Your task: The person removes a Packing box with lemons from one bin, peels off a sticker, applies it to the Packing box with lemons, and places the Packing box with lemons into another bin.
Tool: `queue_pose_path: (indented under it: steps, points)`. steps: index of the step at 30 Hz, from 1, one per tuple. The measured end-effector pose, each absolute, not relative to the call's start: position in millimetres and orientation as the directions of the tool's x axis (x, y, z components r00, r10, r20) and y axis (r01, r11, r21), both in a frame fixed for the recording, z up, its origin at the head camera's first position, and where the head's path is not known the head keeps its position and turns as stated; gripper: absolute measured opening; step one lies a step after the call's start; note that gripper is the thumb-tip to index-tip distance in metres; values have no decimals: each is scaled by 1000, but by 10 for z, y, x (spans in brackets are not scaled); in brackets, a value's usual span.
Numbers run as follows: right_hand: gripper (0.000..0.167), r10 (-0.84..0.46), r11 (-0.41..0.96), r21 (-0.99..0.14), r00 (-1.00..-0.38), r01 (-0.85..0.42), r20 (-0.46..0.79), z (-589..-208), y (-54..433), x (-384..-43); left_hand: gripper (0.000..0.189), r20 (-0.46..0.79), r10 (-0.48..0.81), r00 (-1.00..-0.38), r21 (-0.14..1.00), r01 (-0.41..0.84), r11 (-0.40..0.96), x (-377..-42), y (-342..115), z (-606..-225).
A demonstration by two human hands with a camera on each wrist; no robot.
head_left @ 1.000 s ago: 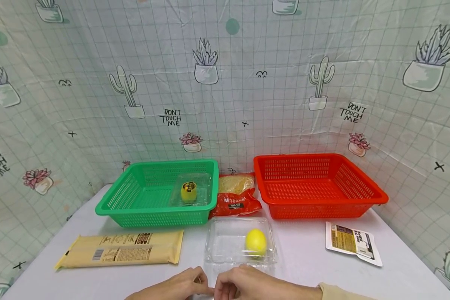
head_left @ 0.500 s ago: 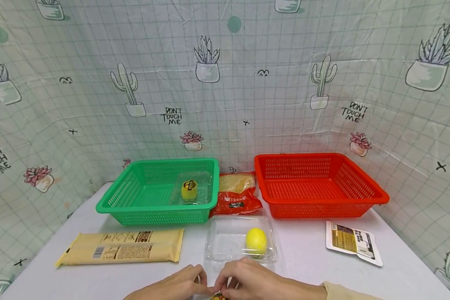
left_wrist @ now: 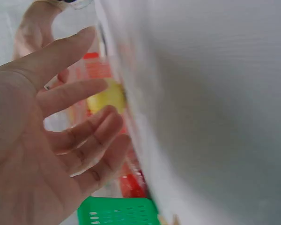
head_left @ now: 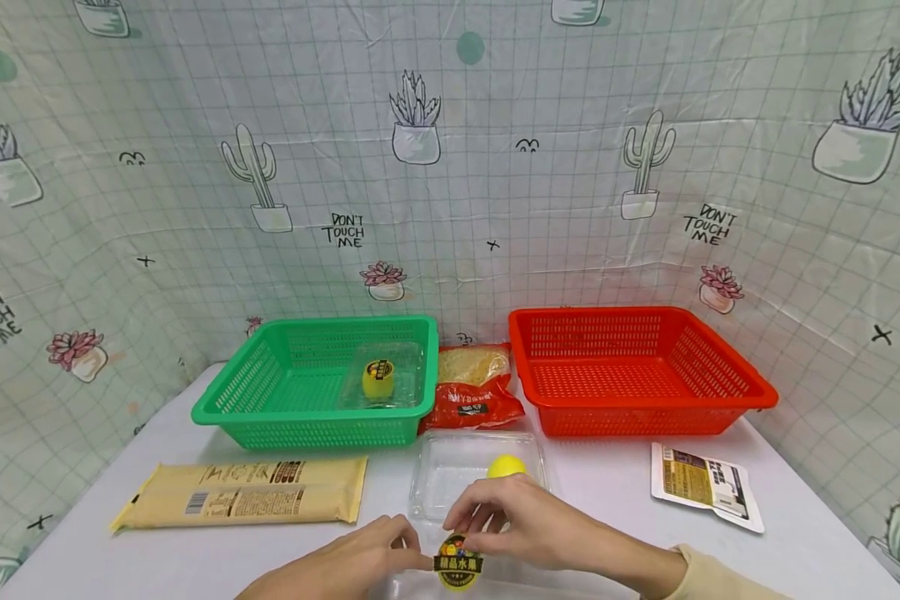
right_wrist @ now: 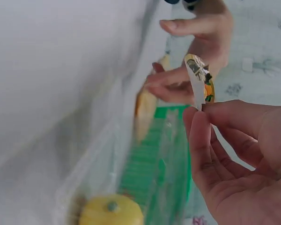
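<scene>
My right hand (head_left: 532, 525) pinches a round black-and-gold fruit sticker (head_left: 457, 562) by its edge, between thumb and fingertips. The sticker's printed face and pale back (right_wrist: 196, 89) show in the right wrist view. My left hand (head_left: 352, 558) is just left of it; its fingers extend loosely with nothing between them in the left wrist view. Behind the right hand stands a clear plastic box (head_left: 442, 475) holding a yellow fruit (head_left: 507, 466), partly hidden by that hand. Clear plastic (head_left: 405, 586) lies below the sticker at the front edge.
A green basket (head_left: 315, 435) at back left holds another clear box with a stickered yellow fruit (head_left: 378, 381). At back right is a red basket (head_left: 645, 421). Between them lies a red food bag (head_left: 472, 400). A long tan packet (head_left: 243, 496) lies left, a white pouch (head_left: 707, 486) right.
The sticker has come up into view in my right hand, which has moved forward and now overlaps the box and fruit. The left hand has shifted slightly and no longer meets the right fingertips.
</scene>
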State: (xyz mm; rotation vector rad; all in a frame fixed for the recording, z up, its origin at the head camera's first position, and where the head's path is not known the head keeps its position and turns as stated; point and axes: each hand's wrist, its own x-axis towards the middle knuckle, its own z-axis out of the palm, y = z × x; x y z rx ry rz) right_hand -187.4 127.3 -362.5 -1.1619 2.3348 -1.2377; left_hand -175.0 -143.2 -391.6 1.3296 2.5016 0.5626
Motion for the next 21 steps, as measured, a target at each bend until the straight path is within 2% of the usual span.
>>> queue_pose_path:
  steps: [3,7,13,21]
  points:
    - [17,-721,327,-786,-676,-525,152,-3552,1344,-1926,41,1,793,-609,509,683,524,-1686,-1357,-3702]
    - [17,-700,326,-778,-690,-537,183,-3472,1414,-2011,30,152,729,-667,555,668,496,-1681,-1262,-3583]
    - [16,-669,321,-782,-712,-535,212,-3412,1476,-2130,19,371,628,-684,551,707,444,-1814,-1123,-3615]
    - [16,-609,353,-780,-760,-516,227,-3389,1499,-2253,16,422,540,-728,638,662,394,-1978,-926,-3606]
